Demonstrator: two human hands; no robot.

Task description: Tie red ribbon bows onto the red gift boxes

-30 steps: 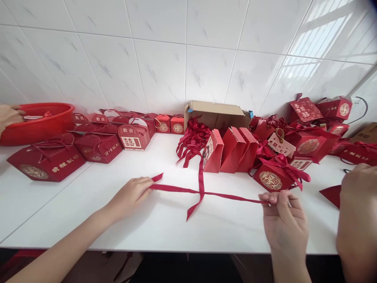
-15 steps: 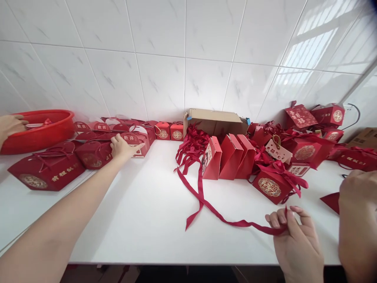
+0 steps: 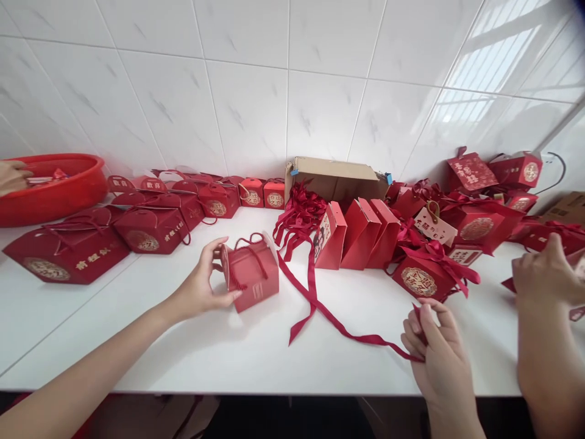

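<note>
My left hand point(image 3: 205, 283) grips a small red gift box point(image 3: 258, 283) by its left side. The box has cord handles on top and is tilted over the white table point(image 3: 183, 360). At the lower right, my right hand point(image 3: 436, 344) pinches one end of a dark red ribbon point(image 3: 340, 329). From there the ribbon trails across the table to a heap of ribbons point(image 3: 304, 210) by a cardboard box point(image 3: 336, 164). Several upright red boxes point(image 3: 359, 235) stand right of the heap.
Rows of red gift boxes point(image 3: 150, 225) line the left, with a red plastic basin point(image 3: 86, 183) behind, where another person's hand point(image 3: 13, 177) reaches in. Bow-tied boxes point(image 3: 418, 274) pile up at right. A co-worker's hand point(image 3: 543, 277) works at the far right.
My left hand has drawn a gift box out of the left row and towards me, to the middle. My right hand has shifted slightly left, still pinching the ribbon.
</note>
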